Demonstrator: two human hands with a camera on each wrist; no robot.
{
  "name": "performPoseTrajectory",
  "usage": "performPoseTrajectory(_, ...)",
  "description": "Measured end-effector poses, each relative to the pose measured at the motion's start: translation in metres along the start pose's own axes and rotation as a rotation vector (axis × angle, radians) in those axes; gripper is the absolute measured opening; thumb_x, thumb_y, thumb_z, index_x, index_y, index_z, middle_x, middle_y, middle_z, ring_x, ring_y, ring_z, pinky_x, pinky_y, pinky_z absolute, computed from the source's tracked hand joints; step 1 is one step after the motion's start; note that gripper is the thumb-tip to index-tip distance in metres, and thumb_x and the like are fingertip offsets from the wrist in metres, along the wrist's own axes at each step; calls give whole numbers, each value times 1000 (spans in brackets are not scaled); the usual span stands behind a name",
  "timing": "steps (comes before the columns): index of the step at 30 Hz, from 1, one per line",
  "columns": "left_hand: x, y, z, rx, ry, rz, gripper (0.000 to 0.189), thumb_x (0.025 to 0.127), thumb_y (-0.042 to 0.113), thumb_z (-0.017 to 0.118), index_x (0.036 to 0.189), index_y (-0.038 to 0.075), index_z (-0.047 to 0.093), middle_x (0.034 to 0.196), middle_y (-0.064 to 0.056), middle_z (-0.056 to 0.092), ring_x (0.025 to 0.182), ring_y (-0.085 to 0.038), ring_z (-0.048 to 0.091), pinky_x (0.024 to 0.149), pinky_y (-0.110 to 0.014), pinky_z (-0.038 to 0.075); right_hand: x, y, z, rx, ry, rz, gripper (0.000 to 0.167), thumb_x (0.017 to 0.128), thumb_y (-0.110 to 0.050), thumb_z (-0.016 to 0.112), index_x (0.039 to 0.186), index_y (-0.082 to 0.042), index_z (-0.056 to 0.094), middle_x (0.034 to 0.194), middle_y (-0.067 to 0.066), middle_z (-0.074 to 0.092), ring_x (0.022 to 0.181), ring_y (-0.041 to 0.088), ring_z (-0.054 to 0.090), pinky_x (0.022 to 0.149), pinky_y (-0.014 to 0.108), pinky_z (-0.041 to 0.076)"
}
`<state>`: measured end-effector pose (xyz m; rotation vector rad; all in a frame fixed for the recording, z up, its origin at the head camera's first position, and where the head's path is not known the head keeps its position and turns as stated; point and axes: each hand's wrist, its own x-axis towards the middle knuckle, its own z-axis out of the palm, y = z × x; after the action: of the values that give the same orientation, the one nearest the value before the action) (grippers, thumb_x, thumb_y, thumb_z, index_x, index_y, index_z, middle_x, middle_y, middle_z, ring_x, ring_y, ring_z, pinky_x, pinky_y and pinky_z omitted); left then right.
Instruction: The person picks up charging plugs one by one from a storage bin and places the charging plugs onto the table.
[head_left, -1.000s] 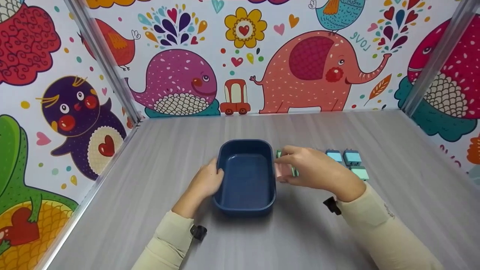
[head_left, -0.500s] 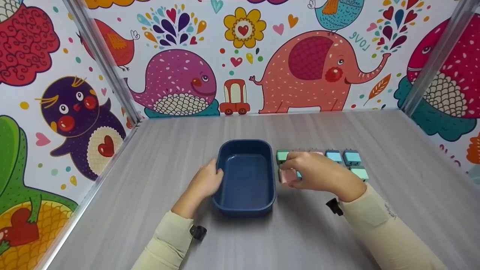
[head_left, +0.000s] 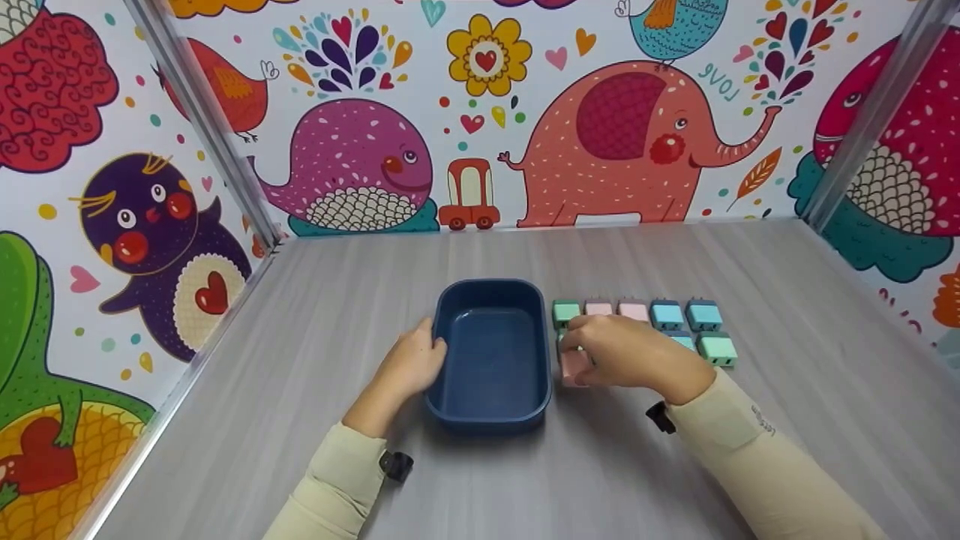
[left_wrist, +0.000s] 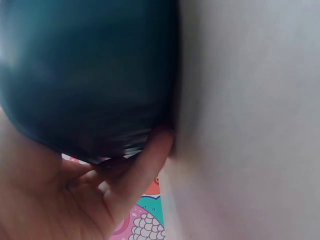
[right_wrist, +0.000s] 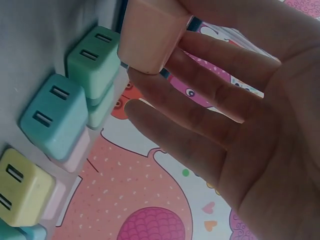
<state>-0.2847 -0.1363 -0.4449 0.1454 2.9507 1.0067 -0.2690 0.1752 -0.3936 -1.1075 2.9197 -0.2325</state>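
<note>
My left hand [head_left: 409, 360] holds the left side of a deep blue rectangular bin [head_left: 490, 422], with the thumb at its rim. In the left wrist view, fingers [left_wrist: 150, 155] lie against the bin's dark outer wall [left_wrist: 95, 90]. Just right of the bin, my right hand [head_left: 630, 349] pinches a pink USB wall charger [head_left: 575, 369]. The right wrist view has this pink charger [right_wrist: 152, 37] between thumb and fingers, its ports out of sight. Beside it stand a green charger [right_wrist: 95, 62], a light blue charger [right_wrist: 54, 117] and a yellow charger [right_wrist: 27, 187], ports showing.
Two rows of chargers stand right of the bin, the front row partly behind my right hand. The back row runs from a green charger [head_left: 566, 313] to a blue charger [head_left: 703, 315]. Printed cartoon panels [head_left: 360, 165] border the grey table [head_left: 322, 300].
The pink charger and my right hand have shifted from the bin's right wall slightly right and toward me. More of the back row shows now. My left hand and the bin stay put.
</note>
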Motion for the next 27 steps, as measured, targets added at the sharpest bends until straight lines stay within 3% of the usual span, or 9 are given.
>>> performPoseTrajectory(13,0,-1,1,14,22,30,54,109,17,46,154,-14,42,152,-34,52,142,-46,52,116,-58,42,2,4,10,6,50,-88,18,78,-12,95,91,-13,83,82,-2,69,71,8,59,67,27,60)
performPoseTrajectory(22,-1,-1,0,-8,9,29,52,110,17,45,155,-10,43,149,-32,56,139,-44,56,113,-58,46,2,7,14,-4,75,-126,10,80,-4,80,80,-12,74,71,-4,55,63,9,47,56,25,42)
performPoseTrajectory(27,-2,0,-1,-17,6,17,55,111,18,45,157,-11,40,152,-33,53,141,-45,53,115,-57,44,3,6,16,20,34,-85,12,79,-5,81,79,-13,72,71,-6,52,61,9,46,55,26,40)
